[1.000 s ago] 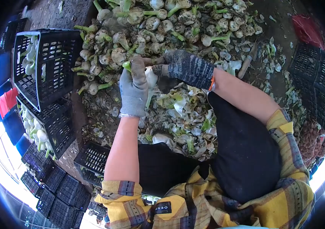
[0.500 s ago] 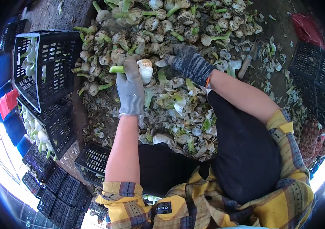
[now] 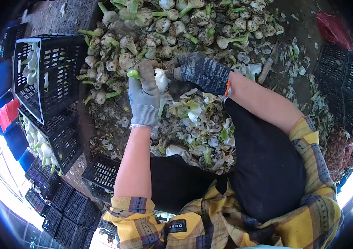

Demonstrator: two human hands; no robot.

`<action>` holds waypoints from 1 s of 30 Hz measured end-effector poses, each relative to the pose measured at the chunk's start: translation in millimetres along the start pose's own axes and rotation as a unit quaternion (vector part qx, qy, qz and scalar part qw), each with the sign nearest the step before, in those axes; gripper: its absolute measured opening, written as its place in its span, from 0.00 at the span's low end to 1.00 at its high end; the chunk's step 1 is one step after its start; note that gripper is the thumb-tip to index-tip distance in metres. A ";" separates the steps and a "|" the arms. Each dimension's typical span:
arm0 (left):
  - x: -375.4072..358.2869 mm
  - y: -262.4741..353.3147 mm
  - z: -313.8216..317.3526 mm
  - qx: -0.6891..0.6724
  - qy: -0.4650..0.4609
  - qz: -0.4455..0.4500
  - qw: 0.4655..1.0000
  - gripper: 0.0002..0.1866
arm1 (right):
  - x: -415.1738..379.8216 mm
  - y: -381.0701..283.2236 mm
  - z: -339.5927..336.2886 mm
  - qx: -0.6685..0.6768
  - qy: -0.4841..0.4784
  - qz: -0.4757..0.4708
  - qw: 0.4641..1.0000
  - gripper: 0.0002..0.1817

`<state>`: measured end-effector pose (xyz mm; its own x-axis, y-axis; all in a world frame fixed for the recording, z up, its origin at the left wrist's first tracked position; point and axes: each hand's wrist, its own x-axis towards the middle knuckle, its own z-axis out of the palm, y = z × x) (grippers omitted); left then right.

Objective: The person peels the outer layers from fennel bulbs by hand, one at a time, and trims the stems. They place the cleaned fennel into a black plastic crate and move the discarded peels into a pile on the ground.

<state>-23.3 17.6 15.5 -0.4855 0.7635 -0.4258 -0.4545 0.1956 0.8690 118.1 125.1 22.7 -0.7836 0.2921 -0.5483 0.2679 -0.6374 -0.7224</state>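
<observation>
My left hand (image 3: 142, 89), in a light grey glove, is closed around a garlic bulb (image 3: 161, 80) with white, peeled-looking skin. Its cut green stem (image 3: 133, 74) pokes out on the left of the fist. Just right of the bulb is my right hand (image 3: 199, 71), in a dark striped knit glove, fingers curled toward it. What those fingers grip is hidden. Beyond both hands lies a heap of soil-covered garlic bulbs (image 3: 164, 26) with short green stems.
Loose peelings (image 3: 197, 124) cover the ground between my knees. At left, black plastic crates (image 3: 62, 62) hold cleaned garlic. A knife-like tool with a wooden handle (image 3: 264, 71) lies to the right. More dark crates (image 3: 342, 74) and a red net bag (image 3: 336, 31) stand at far right.
My right hand has moved left, closer to the bulb. The left hand has turned the bulb a little, so its stem points more toward me.
</observation>
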 end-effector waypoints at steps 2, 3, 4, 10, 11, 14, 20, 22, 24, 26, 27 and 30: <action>-1.0 -1.2 2.5 0.169 0.011 0.062 0.984 0.20 | 5.2 2.2 -1.7 -0.122 0.042 -0.046 0.991 0.12; -2.3 0.4 5.8 0.252 0.017 0.092 0.963 0.20 | 10.8 10.0 -2.6 -0.213 0.077 -0.085 0.970 0.13; -3.2 3.5 8.7 0.227 0.016 0.073 0.971 0.20 | 15.7 17.6 -3.7 -0.302 0.112 -0.124 0.939 0.13; 0.2 9.6 14.7 0.160 0.027 0.032 0.986 0.20 | 24.2 34.9 -11.3 -0.078 0.106 -0.060 0.989 0.17; 0.8 11.5 13.9 0.154 0.024 0.026 0.987 0.20 | 9.4 10.9 -4.8 0.078 0.069 0.026 0.994 0.19; 0.1 15.3 14.7 0.135 0.020 0.017 0.991 0.20 | 3.4 11.9 2.4 0.229 -0.040 0.005 0.973 0.21; -4.8 16.7 25.7 0.168 0.123 -0.033 0.977 0.20 | 13.9 19.5 0.9 -0.163 0.050 -0.106 0.980 0.15; -3.0 19.0 27.4 0.128 0.143 -0.073 0.979 0.20 | 19.5 29.2 -0.5 -0.141 0.097 -0.137 0.976 0.13; 0.9 19.6 23.6 0.108 0.133 -0.067 0.983 0.20 | 16.2 19.1 2.4 -0.054 0.138 -0.135 0.980 0.09; 2.2 21.8 18.8 0.046 0.132 -0.101 0.985 0.19 | 3.7 4.0 -0.7 0.125 0.166 -0.015 0.978 0.08; 3.5 23.5 17.5 0.014 0.131 -0.117 0.984 0.18 | 6.9 10.1 -11.3 0.026 0.150 0.004 0.988 0.08; 3.5 29.9 17.8 -0.065 0.144 -0.175 0.972 0.17 | 7.8 25.8 -14.5 0.155 0.102 0.013 0.983 0.11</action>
<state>-25.3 37.1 44.5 -0.4639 0.4571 -0.7588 -0.7111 0.3187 0.6267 127.1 121.3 -6.3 -0.6417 0.3898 -0.6605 0.0784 -0.8234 -0.5621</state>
